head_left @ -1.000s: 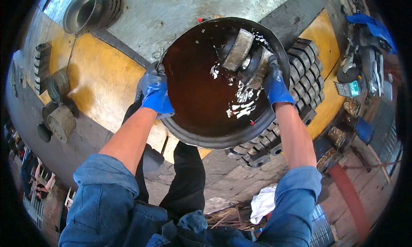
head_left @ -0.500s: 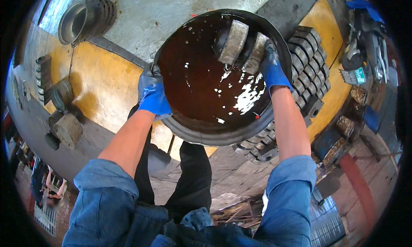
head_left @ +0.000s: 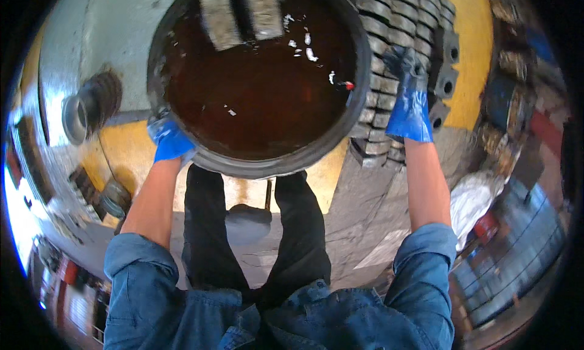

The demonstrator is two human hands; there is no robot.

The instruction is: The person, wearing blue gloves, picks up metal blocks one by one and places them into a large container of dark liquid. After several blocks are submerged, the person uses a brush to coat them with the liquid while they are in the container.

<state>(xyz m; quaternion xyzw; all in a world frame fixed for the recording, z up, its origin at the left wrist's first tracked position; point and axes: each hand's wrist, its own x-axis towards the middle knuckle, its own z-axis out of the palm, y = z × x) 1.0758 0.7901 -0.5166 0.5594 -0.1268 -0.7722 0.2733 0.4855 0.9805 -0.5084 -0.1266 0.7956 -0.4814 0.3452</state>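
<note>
A wide black basin [head_left: 261, 164] of dark reddish-brown liquid stands before me. Two thick grey metal pieces, a left one [head_left: 220, 19] and a right one [head_left: 263, 10], sit in its far part. My left hand [head_left: 167, 136], in a blue glove, grips the basin's near-left rim. To the right of the basin, my gloved right hand [head_left: 410, 85] lies over stacked curved metal blocks [head_left: 374, 24]. Its dark fingertips blur into the blocks, so I cannot tell whether they hold one.
A metal pot-like vessel [head_left: 76, 119] lies at the left. Round metal parts [head_left: 114, 198] are on the yellow surface [head_left: 131, 146] nearby. Blocks with holes [head_left: 449, 49] edge the stack. At the lower right are a white sack [head_left: 477, 201] and a metal grid [head_left: 517, 246].
My right hand has left the basin's right side and the metal piece there, and moved onto the stacked blocks. My left hand stays at the rim. The whole view has shifted.
</note>
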